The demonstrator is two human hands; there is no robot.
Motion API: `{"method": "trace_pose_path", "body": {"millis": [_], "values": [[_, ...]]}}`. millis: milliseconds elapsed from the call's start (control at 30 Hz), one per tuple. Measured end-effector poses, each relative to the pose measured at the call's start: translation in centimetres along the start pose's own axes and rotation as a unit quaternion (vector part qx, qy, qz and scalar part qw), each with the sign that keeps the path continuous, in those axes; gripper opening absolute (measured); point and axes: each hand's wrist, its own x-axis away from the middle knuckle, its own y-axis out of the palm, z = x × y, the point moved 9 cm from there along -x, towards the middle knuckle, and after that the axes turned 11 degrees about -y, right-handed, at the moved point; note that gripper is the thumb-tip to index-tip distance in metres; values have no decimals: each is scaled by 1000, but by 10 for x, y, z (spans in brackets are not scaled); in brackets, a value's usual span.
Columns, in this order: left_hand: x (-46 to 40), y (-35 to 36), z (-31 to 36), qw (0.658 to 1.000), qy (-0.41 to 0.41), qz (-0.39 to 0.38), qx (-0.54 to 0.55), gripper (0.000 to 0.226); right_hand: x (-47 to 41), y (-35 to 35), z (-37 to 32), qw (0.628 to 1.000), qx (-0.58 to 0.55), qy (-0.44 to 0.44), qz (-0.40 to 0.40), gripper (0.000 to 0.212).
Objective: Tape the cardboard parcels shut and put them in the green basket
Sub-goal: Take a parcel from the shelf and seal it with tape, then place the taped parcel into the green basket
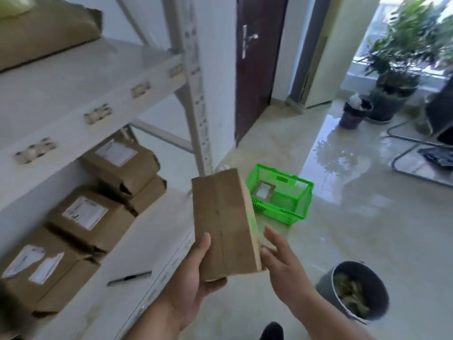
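While the left hand (193,278) reaches up from the lower middle of the view, it holds a cardboard parcel (224,227) by its near end, with the thumb pressed on the top face and the other fingers curled under the bottom edge. This parcel is in the air, tilted, with its long side pointing away from the person, above the floor and in front of the white shelf (81,94). A strip of clear tape seems to run along its top face, but blur makes this uncertain. The right hand (282,261) comes from the lower right, just beside the right edge of the parcel; its fingers are straight and a little apart, and I cannot tell if they touch the cardboard.

Behind the parcel, on the shiny floor, stands the green basket (297,209). One small parcel with a white label (262,190) lies inside it, at the left side.

On the lower shelf board lie several more brown boxes (90,219) with white labels, and a dark pen-like tool (130,278) lies near them. A grey bucket (353,290) with greenish content stands on the floor at the right.
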Motion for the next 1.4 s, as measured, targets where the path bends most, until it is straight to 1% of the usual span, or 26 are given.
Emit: {"method": "trace_pose_path", "body": {"millis": [67, 100, 133, 167, 200, 233, 267, 300, 333, 367, 400, 433, 467, 533, 567, 633, 733, 833, 867, 933, 1000, 1067, 1133, 1267, 1333, 1400], "values": [[-13, 31, 24, 998, 50, 31, -36, 50, -17, -15, -26, 1000, 10, -21, -19, 33], [-23, 48, 32, 995, 72, 28, -68, 49, -25, -23, -35, 999, -20, -1, -25, 36], [-32, 66, 40, 990, 90, 15, -109, 48, -32, -36, -39, 997, -75, 28, -16, 48], [-41, 84, 47, 982, 106, 10, -158, 43, -37, -51, -41, 989, -134, 58, -4, 59], [-45, 100, 59, 972, 129, 24, -194, 33, -45, -66, -41, 982, -175, 74, 0, 65], [-50, 111, 71, 964, 156, 39, -213, 29, -50, -77, -44, 972, -219, 84, -8, 66], [-57, 120, 79, 957, 172, 45, -227, 39, -53, -88, -44, 963, -254, 90, -10, 67], [-66, 132, 84, 955, 179, 33, -233, 56, -56, -97, -43, 952, -289, 99, -13, 70], [-73, 146, 84, 963, 159, -2, -218, 70, -59, -106, -40, 942, -318, 105, -8, 71], [-81, 162, 82, 972, 131, -52, -187, 75, -63, -115, -39, 933, -345, 107, 0, 69], [-87, 179, 80, 978, 99, -100, -155, 70, -68, -126, -35, 927, -359, 109, 18, 64], [-93, 193, 79, 979, 76, -132, -135, 62, -73, -137, -34, 923, -366, 108, 44, 60], [-98, 203, 80, 978, 67, -145, -132, 58, -80, -150, -33, 924, -362, 101, 73, 58], [-113, 219, 85, 970, 75, -167, -159, 63, -95, -175, -31, 936, -324, 80, 110, 48], [-121, 226, 89, 966, 79, -171, -179, 67, -102, -185, -33, 946, -294, 72, 118, 43], [-139, 239, 96, 959, 92, -169, -210, 68, -115, -200, -41, 961, -239, 59, 124, 41], [-169, 257, 111, 953, 127, -160, -222, 69, -143, -226, -49, 978, -143, 31, 150, 30], [-203, 270, 125, 950, 140, -165, -225, 74, -171, -249, -62, 975, -87, 17, 205, 29], [-215, 275, 131, 949, 136, -172, -229, 76, -179, -252, -68, 974, -71, 16, 213, 32], [-244, 279, 139, 953, 120, -163, -227, 82, -195, -256, -76, 974, -45, 20, 220, 37], [-272, 287, 147, 954, 106, -159, -229, 84, -215, -261, -82, 973, -10, 27, 230, 35], [-299, 298, 150, 951, 88, -161, -248, 81, -235, -273, -78, 967, 21, 39, 251, 30], [-325, 309, 152, 945, 64, -163, -275, 78, -251, -283, -73, 961, 39, 63, 266, 30], [-387, 329, 156, 923, 35, -151, -353, 86, -288, -312, -63, 953, 69, 99, 279, 33], [-419, 339, 157, 913, 27, -132, -386, 81, -314, -333, -56, 949, 84, 114, 283, 30], [-445, 349, 159, 907, 22, -101, -409, 70, -344, -351, -48, 946, 111, 130, 276, 28]]}}
